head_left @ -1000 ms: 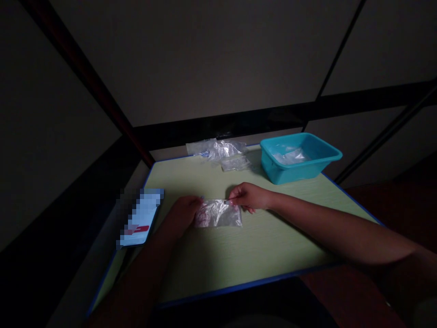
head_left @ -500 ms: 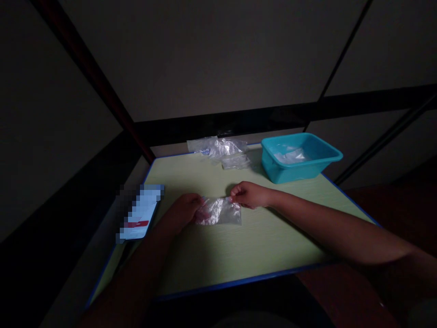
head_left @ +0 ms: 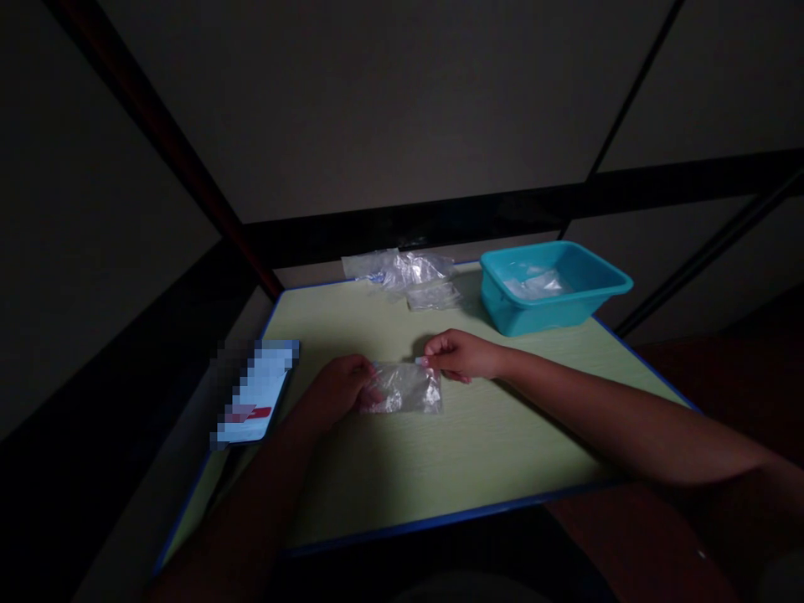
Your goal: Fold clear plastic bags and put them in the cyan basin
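A small clear plastic bag [head_left: 405, 389] lies flat above the middle of the pale green table [head_left: 452, 456]. Its upper left side is pinched by my left hand [head_left: 345, 383], whose fingertips partly show through the film. At the bag's upper right corner, the thumb and fingers of my right hand [head_left: 458, 355] are closed on the edge. Behind my hands, more clear bags [head_left: 414, 270] lie in a loose pile at the table's far edge, with a folded one [head_left: 432, 296] in front.
A turquoise basin [head_left: 537, 316] stands at the far right of the table with clear plastic [head_left: 540, 285] inside. A phone with a lit, partly pixelated screen [head_left: 260, 394] lies at the left edge. Dark panelled walls [head_left: 402, 109] rise behind the table.
The shine and creases on the bag have shifted, and it looks flatter. My right hand has moved very slightly at its corner; my left hand keeps its hold.
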`<state>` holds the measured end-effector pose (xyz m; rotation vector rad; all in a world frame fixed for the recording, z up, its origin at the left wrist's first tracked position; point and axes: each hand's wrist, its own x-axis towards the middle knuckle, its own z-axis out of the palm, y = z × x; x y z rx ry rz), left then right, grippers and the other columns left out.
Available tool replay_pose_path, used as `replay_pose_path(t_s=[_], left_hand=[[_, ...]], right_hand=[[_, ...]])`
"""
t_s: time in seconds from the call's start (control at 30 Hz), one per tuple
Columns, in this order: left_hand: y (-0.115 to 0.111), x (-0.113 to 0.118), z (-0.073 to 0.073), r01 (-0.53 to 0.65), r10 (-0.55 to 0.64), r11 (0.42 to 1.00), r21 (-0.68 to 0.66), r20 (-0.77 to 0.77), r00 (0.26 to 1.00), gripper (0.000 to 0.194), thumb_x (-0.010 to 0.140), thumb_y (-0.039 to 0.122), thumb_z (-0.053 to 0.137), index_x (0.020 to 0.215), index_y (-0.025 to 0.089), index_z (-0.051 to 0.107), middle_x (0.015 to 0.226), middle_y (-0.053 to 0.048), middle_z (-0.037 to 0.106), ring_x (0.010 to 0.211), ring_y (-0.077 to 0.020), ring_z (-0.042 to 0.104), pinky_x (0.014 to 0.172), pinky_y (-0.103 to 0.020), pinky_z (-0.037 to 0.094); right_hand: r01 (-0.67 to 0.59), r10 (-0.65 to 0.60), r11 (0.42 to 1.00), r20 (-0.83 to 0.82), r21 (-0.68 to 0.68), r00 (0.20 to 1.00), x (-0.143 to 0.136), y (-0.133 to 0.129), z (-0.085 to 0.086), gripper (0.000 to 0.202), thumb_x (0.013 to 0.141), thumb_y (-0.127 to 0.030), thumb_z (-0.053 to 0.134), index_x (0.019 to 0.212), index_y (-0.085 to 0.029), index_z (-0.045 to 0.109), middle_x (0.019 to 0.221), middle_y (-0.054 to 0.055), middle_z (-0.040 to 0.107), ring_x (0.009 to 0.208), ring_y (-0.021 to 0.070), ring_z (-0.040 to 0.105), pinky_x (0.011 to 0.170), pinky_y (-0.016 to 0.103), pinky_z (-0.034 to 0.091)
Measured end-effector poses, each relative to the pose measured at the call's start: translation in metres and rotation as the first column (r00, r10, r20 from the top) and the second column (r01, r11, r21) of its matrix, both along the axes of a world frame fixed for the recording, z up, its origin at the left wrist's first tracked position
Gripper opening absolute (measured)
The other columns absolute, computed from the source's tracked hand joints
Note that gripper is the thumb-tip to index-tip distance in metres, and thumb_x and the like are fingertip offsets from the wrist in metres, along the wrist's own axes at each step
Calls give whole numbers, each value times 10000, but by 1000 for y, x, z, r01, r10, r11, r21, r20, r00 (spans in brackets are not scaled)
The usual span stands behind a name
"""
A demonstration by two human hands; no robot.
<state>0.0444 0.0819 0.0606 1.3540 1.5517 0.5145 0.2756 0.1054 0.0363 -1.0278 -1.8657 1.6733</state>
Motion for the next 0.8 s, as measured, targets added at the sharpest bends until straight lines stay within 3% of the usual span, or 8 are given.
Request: replay_pose_path(t_s=[0.13,0.23,0.4,0.53,0.8], left_hand=[[1,-1,-3,26,-25,1000,-16,49,999,77,734,236,476,699,206,538,517,12,664,469,-159,615,476,-234,443],[1,-2,-4,17,-15,999,-33,52,999,76,730,260,488,695,211,535,518,16,658,485,-164,627,490,-239,452],[2,-5,-5,51,-49,998,-28,49,998,178,713,378,559,673,205,550,531,14,645,503,-174,628,520,-264,479],[2,-7,-7,87,-87,996,4,32,996,185,664,365,592,606,204,524,529,17,628,507,-170,618,502,-255,460],[7,-13,-23,165,-167,981,99,5,986,222,615,412,594,619,207,509,546,26,586,500,-169,589,486,-268,451]], right_hand=[[44,-44,999,-48,-8,998,-1,0,1,297,748,-409,689,803,-126,618,527,-69,560,301,23,361,275,160,237],[52,-53,999,-56,-14,997,-2,1,0,275,744,-320,678,925,-118,630,512,-80,561,290,30,359,266,156,243],[111,-111,994,-25,21,994,-5,1,-3,203,755,-237,630,926,-129,616,532,-84,556,289,40,395,267,156,303],[127,-128,989,12,72,992,-4,-1,-5,217,781,-264,611,958,-140,591,597,-65,579,315,53,432,285,169,327],[99,-78,938,-77,332,994,-1,-1,-7,283,778,-255,660,1017,-148,552,602,-77,503,514,72,440,495,181,331]])
